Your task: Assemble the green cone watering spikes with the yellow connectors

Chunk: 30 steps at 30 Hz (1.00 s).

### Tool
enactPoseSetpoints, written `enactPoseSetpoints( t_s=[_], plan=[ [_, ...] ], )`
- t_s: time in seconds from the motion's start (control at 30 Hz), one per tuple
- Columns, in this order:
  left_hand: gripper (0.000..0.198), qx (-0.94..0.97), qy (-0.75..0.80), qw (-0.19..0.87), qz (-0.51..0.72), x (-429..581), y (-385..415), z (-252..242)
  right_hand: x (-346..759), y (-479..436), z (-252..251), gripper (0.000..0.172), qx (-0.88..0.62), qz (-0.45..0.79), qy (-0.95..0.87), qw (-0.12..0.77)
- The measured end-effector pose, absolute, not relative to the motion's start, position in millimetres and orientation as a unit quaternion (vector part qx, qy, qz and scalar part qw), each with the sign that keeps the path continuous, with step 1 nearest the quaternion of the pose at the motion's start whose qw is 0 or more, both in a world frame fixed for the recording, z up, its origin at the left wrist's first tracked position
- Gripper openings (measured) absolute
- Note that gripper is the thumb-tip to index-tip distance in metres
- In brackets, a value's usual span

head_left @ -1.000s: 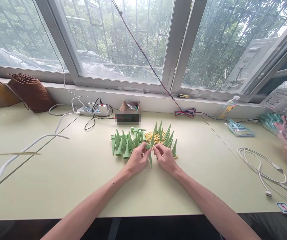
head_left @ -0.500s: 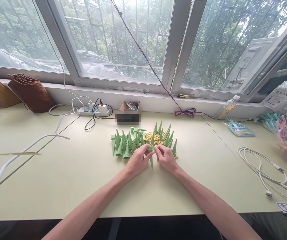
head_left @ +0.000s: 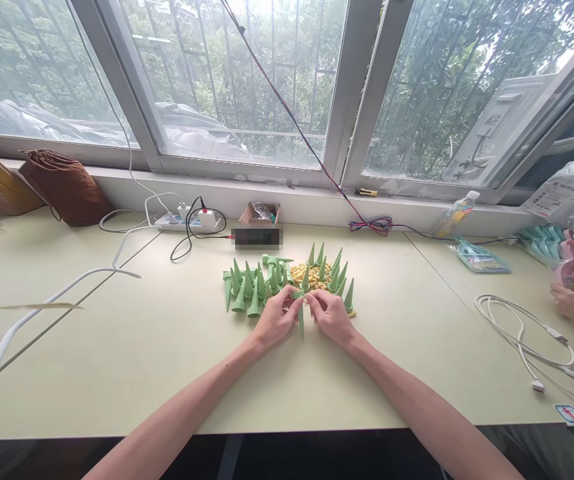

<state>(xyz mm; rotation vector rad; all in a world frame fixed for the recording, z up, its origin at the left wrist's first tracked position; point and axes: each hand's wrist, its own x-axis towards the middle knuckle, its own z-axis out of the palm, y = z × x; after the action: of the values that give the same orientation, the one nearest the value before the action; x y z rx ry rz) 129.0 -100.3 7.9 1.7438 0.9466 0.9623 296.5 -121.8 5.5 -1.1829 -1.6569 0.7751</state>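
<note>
green spike [head_left: 301, 324] | left hand [head_left: 274, 321] grip still pinching it | right hand [head_left: 333, 318] pinching its top

A long pale-green desk [head_left: 117, 347] fills the lower view, its far edge butting against a low white wall ledge [head_left: 407, 213] beneath a row of white-framed sliding windows [head_left: 361, 100]. Soft, even daylight comes through the hazy glass, beyond which metal bars [head_left: 271, 73] and dense green foliage [head_left: 431, 80] show, with a white outdoor air-conditioner unit [head_left: 501, 127] outside the right-hand pane. A thin seam [head_left: 441, 283] crosses the desk toward its right end, and below the near edge only a dark strip shows, too dim to make out.
</note>
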Motion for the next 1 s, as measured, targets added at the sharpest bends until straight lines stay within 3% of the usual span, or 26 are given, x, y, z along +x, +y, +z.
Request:
enactPoseSetpoints(
  t_s=[0.4,0.83,1.0],
  plan=[
    [0.035,0.651,0.380,0.531,0.388,128.5,-101.5,9.3,297.5,-119.8,2.1,0.033,-0.472,0.313,-0.688,0.454],
    [0.031,0.687,0.362,0.498,0.385,125.2,-100.9,4.1,298.9,-118.6,-2.9,0.038,-0.470,0.294,-0.697,0.455],
    [0.034,0.666,0.339,0.543,0.383,125.0,-100.6,8.7,299.3,-118.6,-2.1,0.038,-0.470,0.288,-0.700,0.454]
  ],
)
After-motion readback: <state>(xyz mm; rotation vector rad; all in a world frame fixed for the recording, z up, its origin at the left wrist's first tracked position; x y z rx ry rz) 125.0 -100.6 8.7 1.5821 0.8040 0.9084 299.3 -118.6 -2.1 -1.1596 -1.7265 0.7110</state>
